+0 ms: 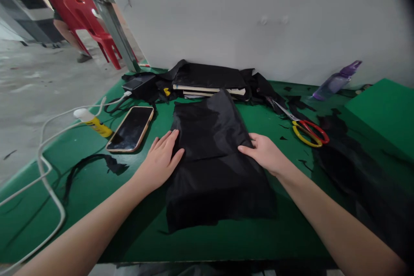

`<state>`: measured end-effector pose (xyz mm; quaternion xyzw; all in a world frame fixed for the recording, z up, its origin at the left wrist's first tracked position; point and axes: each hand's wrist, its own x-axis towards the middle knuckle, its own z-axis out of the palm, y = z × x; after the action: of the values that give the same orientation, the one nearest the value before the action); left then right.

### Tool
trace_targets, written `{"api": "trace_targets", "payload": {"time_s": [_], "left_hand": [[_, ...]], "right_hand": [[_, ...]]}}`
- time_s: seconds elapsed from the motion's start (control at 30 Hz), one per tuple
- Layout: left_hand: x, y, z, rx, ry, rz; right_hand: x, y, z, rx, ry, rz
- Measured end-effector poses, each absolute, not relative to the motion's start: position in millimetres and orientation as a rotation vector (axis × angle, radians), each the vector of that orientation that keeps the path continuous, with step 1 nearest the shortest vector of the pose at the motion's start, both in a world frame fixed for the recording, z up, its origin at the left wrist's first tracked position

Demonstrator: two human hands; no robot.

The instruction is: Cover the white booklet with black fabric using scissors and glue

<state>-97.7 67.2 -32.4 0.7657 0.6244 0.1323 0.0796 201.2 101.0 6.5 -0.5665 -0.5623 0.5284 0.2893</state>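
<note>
So there's a piece of black cloth (210, 155) lying on the green table (200, 246), right between the two hands. The left hand (161, 157) is on its left edge, palm down, fingers together and thumb spread away from them, not clamped on anything. The right hand (263, 153) is at the opposite edge, thumb on top and fingers curled at the side; can't really tell if it's pinching the fabric or just touching it.

Just beyond the left hand there's a phone (131, 129) lying flat with a dark screen, and a yellow glue stick (93, 123) beside it on the far side from the cloth. A black scrap strip (93, 161) lies left of that hand, and a white cable (45, 168) loops further out.

Past the right hand, scissors (304, 127) with red and yellow handles sit open a bit, and a purple bottle (336, 81) is further back, tilted. Straight ahead of both hands is a black-covered bundle (210, 78) by the wall (246, 17). Way off to the left, a person (66, 21) is at a red chair (87, 17).
</note>
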Motion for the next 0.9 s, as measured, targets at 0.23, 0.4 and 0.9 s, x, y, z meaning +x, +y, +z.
{"api": "trace_targets", "payload": {"time_s": [0.23,0.4,0.9], "left_hand": [[-96.6,65.2,-37.6,2.46,1.898,0.282],[-91.1,64.6,-41.9,2.563,1.897,0.255],[-82.0,63.6,-27.9,2.585,1.784,0.266]], "right_hand": [[221.4,108.1,18.2,-1.851,-1.989,1.06],[228.7,107.6,24.5,-2.044,-2.165,0.755],[184.8,70.7,-4.5,-1.185,-2.802,0.169]]}}
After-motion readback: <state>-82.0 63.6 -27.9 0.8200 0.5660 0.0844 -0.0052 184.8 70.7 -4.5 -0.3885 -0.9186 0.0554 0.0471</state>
